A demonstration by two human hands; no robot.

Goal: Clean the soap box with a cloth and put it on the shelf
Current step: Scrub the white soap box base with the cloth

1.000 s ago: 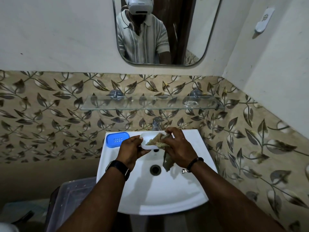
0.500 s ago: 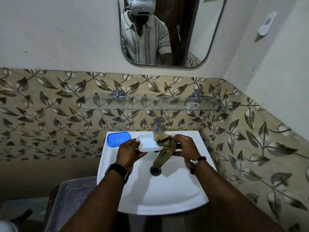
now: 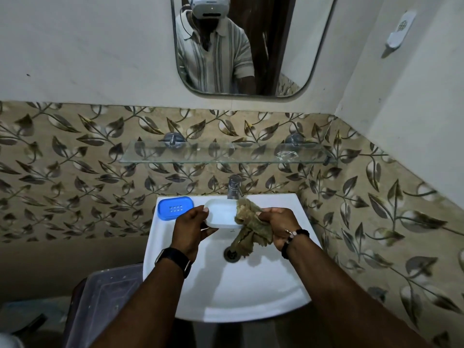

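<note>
Since a second ago the cloth (image 3: pixel 251 226) slid off the tray's inside to its right end. Left hand (image 3: pixel 192 228) grips the white soap box (image 3: pixel 221 213) over the sink (image 3: pixel 251 292); right hand (image 3: pixel 277 227) is bunched around the cloth. Wiping step; the glass shelf (image 3: pixel 226 155) placement is likely next.

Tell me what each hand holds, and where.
Left hand holds the white soap box by its left end. Right hand holds the cloth, bunched at its middle.

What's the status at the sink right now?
Left hand grips white plastic soap box tray. Right hand presses olive rag on its rim. Glass wall shelf unobstructed; blue slotted insert on basin edge.
</note>
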